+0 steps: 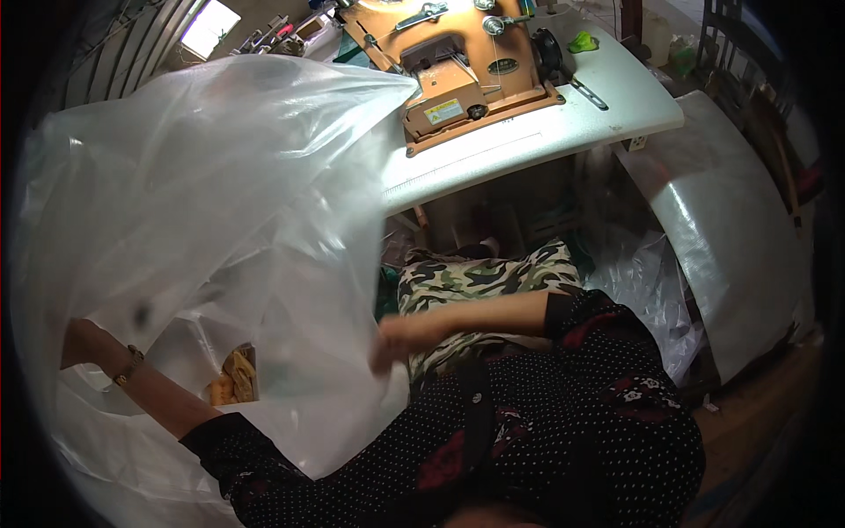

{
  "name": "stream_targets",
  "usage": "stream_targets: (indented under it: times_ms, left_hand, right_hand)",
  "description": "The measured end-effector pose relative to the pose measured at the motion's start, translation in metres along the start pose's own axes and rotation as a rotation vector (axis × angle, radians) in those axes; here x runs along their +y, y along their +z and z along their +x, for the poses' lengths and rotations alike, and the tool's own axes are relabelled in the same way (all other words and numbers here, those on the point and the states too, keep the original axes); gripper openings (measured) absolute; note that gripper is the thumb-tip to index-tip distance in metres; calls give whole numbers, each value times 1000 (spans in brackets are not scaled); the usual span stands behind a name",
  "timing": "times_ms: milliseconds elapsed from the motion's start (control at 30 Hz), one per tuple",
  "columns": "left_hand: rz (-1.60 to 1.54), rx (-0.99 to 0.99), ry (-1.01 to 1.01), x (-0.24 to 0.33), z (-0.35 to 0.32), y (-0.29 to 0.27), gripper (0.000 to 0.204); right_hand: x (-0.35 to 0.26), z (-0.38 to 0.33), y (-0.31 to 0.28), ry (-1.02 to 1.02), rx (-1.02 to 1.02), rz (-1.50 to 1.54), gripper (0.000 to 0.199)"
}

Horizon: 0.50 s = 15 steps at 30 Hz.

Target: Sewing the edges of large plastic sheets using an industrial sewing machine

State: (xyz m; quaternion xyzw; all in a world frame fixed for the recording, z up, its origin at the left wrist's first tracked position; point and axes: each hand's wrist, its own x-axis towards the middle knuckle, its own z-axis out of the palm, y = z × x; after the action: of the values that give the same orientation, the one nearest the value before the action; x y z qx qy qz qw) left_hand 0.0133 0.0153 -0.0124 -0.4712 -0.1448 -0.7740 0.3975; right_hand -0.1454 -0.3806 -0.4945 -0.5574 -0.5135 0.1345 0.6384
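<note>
Pale and round-cornered, the bench (620, 110) stands ahead of us, carrying a tan metal sewing machine (510, 75). Our large translucent plastic sheet (220, 176) fills the left side, narrowing to a point at the machine's left front and broadening from there down and leftward, its long axis hard to pick out among the folds. We reach our left hand (81, 343) far out to the sheet's lower left, where plastic veils the fingers, so we cannot tell whether they grip it. Our right hand (403, 339) is just beside the sheet's right edge, which lies to its left; its fingers look curled, but blur keeps us from telling whether they hold anything. Of the two, the right is nearer the narrow end, above a green-and-black camouflage cloth (493, 275).
</note>
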Motion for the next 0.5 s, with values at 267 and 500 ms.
stream_targets:
  times_ms: [267, 500]
  left_hand:
    - [-294, -146, -211, 22, -12, 16, 38]
    - [-821, -238, -224, 21, -126, -1, 45]
  right_hand:
    - [-1, -4, 27, -358, -58, -1229, 42]
    - [-32, -53, -47, 699, -32, -264, 48]
